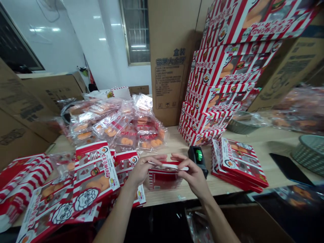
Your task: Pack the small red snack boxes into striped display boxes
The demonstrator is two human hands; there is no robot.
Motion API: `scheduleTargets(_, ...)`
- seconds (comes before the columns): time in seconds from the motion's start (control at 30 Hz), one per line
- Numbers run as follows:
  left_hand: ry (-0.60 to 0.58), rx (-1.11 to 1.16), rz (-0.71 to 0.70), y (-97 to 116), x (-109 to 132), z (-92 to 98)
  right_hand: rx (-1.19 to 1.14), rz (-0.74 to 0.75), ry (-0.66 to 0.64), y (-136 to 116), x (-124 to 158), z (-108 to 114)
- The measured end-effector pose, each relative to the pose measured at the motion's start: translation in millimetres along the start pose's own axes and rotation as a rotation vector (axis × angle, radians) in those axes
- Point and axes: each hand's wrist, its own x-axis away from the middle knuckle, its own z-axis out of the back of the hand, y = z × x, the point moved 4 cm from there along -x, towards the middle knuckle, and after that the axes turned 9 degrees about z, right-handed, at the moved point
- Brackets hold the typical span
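Observation:
Between my two hands a red-and-white striped box (165, 179) stands upright near the table's front edge. My left hand (146, 168) grips the top left corner, with fingers bent over the upper edge. At the top right, my right hand (191, 172) pinches the white rim between thumb and fingers. The box's upper edge faces me; whether its flap is fully closed I cannot tell. Just right of my right hand sits a black tape dispenser (198, 158) with a green roll. Left of my left hand lie printed window boxes (96, 179) in an overlapping pile.
Clear bags of orange toy food (121, 128) are heaped at the back. Striped boxes (210, 94) rise in a tall stack at right. Nearby are flat window boxes (240, 162), a black phone (291, 168), a green basket (310, 152) and a large carton (172, 77).

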Motion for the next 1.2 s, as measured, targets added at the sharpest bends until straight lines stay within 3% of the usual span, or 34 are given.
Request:
scheduleTargets(0.13,0.052,-0.235,-0.184,6.6,6.6,-2.2,0.24,-0.005,0.003,-6.0,-4.2,-1.8)
scheduleTargets(0.27,0.044,-0.409,-0.238,8.9,16.2,-3.5,0.381,-0.006,-0.056,-9.7,-6.1,-2.3)
scheduleTargets(0.47,-0.077,-0.386,-0.171,3.4,22.7,0.6,0.263,0.071,-0.079,-10.0,-7.1,-5.9)
scheduleTargets(0.67,0.095,-0.444,-0.205,5.3,21.4,5.6,0.215,0.046,-0.143,-4.2,-12.3,0.2)
scheduleTargets(0.87,0.101,-0.705,-0.382,3.0,27.0,12.9,0.337,0.159,-0.351,-3.5,-4.4,12.5)
scheduleTargets(0.97,0.102,-0.85,-0.415,-1.8,29.9,15.6,0.474,0.269,-0.312,-7.9,0.5,8.2)
scheduleTargets(1.07,0.168,-0.832,-0.464,-5.4,28.4,14.4,0.526,0.357,-0.252,-12.5,3.4,1.0)
scheduleTargets(1.17,0.25,-0.73,-0.491,-10.2,25.8,11.4,0.441,0.226,-0.225,-3.7,4.8,10.4)
scheduleTargets(1.2,0.27,-0.705,-0.498,-11.6,25.4,10.4,0.433,0.148,-0.15,2.6,5.5,22.0)
